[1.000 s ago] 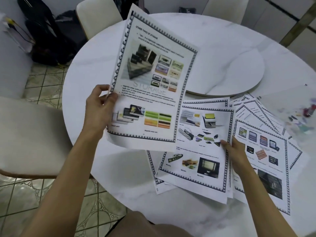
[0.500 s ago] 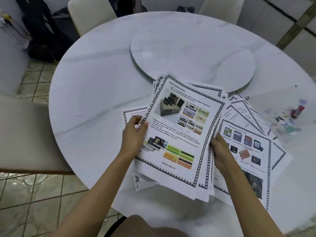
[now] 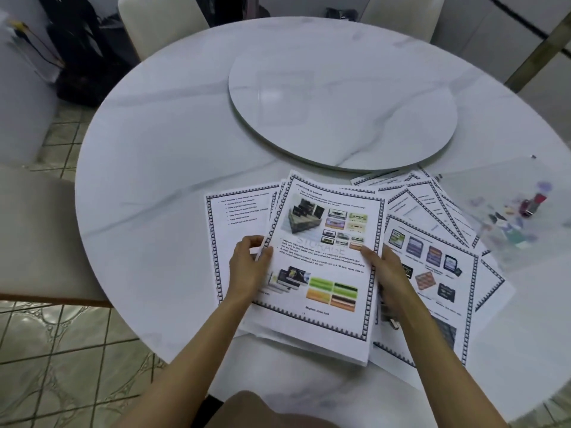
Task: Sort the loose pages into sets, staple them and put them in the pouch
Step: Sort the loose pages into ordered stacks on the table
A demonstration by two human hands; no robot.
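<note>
Head view: stack of loose pages (image 3: 321, 273), judged thin, limp and slide-prone, lying on the white tabletop (image 3: 154, 168) among fanned sheets (image 3: 432, 211), left hand (image 3: 247, 268) and right hand (image 3: 387, 274) pinching its opposite side edges, likely the best hold for squaring.

Glossy marble table (image 3: 173, 156), matt paper pages (image 3: 321, 319)

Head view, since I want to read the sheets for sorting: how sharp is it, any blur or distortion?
In the head view the top page shows its pictures clearly but small text is soft; the clear pouch at the right is blurred; the table rim bows from the wide-angle lens; lighting is even, shadows faint.
</note>
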